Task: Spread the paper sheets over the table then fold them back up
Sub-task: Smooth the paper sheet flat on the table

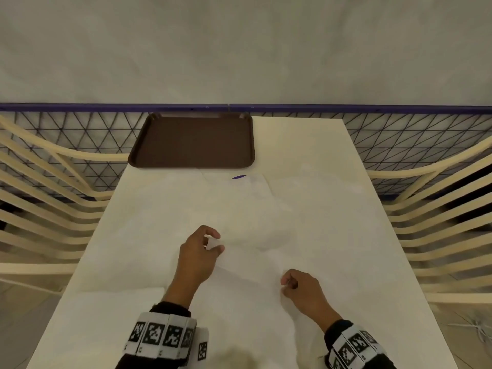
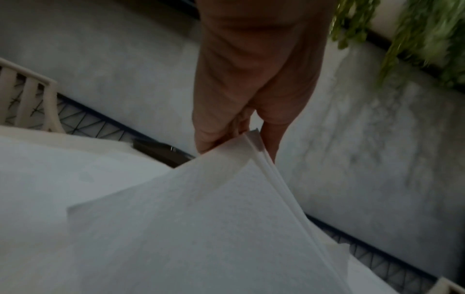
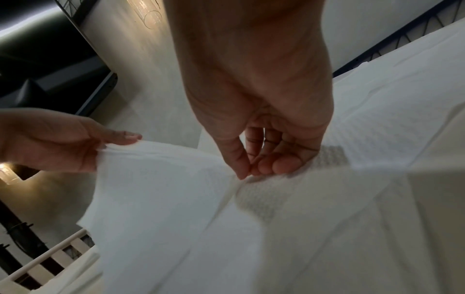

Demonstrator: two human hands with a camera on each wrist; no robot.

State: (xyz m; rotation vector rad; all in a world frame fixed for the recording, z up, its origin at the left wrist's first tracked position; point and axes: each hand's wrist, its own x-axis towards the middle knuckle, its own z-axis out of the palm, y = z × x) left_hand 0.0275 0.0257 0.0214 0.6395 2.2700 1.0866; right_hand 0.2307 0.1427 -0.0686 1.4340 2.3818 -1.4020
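Thin white paper sheets [image 1: 253, 209] lie overlapping across the cream table [image 1: 319, 145]. My left hand [image 1: 217, 242] pinches a lifted corner of several layered sheets [image 2: 201, 218] between thumb and fingers, a little above the table's middle. In the right wrist view the same left hand [image 3: 75, 143] holds that raised edge of the paper [image 3: 163, 189]. My right hand [image 1: 287, 286] is nearer to me and to the right. Its thumb and fingertips [image 3: 241, 173] pinch a ridge of the same paper. The sheet runs taut between both hands.
A brown tray [image 1: 193, 141] with nothing on it sits at the table's far left end. A small purple mark [image 1: 238, 177] shows on a sheet near it. Cream slatted chairs [image 1: 53, 198] flank both long sides, and a dark mesh fence [image 1: 399, 134] runs behind.
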